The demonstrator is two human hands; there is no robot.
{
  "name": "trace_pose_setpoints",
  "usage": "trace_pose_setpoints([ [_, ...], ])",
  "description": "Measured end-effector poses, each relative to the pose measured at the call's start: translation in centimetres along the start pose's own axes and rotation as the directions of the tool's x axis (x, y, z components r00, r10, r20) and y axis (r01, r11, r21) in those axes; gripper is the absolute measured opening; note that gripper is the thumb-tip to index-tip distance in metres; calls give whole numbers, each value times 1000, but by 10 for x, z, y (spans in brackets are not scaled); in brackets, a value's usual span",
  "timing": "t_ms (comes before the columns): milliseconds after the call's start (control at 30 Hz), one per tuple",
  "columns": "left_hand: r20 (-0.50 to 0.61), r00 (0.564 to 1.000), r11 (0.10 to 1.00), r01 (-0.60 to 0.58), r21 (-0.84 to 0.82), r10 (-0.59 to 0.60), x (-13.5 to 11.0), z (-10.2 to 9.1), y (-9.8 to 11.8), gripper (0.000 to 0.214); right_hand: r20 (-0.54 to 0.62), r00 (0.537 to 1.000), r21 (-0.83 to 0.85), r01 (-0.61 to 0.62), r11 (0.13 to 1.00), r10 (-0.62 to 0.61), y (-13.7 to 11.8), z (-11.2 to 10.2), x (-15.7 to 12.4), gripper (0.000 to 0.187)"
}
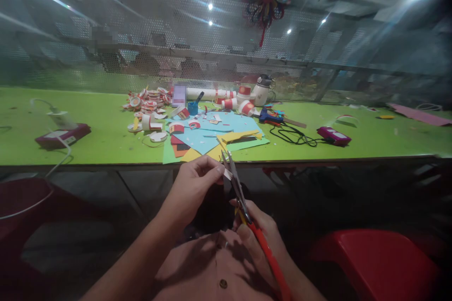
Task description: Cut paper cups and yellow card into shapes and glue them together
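My left hand (199,181) pinches a small white piece of paper (228,174) between thumb and fingers, just in front of the table's near edge. Wrapped round the handles of a pair of scissors (237,183) is my right hand (263,233). The scissors have orange-red handles, and their metal blades point up and away, slightly parted. The white piece lies at the blades, touching or very close to them. Beyond my hands, blue sheets of paper (197,138) and a folded yellow strip (240,136) lie on the green table (113,150).
Paper cups (247,107) and a pile of cut cup pieces (150,99) stand at the back. A blue glue gun (270,116) trails a black cord towards a purple power strip (334,135). Another power strip (63,135) is at left. A red stool (381,254) stands at lower right.
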State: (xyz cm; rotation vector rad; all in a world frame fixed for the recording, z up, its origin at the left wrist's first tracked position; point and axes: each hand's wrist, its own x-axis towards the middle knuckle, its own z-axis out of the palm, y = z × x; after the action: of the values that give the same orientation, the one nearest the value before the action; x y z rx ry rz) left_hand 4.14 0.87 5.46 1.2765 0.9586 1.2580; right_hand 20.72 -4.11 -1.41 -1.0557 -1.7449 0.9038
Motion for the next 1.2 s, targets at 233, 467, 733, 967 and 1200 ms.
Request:
trace_pose_setpoints([
  [233,-2,1000,1000,6,-5,-6,0,-2,0,16,-13,1000,-18,-10,1000,10,0,1,0,43],
  [467,-1,1000,1000,10,11,-10,0,-3,-2,17,1,1000,-7,-14,1000,14,3,1,-1,41],
  [733,6,1000,1000,6,6,-6,0,-2,-1,16,-15,1000,-33,1,999,-1,0,1,-1,39],
  [967,22,1000,1000,4,19,-4,2,-5,-4,16,-6,1000,-34,6,999,-6,1,0,-1,40],
  [1200,29,1000,1000,7,31,-8,1,-5,-4,16,24,999,-42,27,999,-26,3,-2,-2,41],
])
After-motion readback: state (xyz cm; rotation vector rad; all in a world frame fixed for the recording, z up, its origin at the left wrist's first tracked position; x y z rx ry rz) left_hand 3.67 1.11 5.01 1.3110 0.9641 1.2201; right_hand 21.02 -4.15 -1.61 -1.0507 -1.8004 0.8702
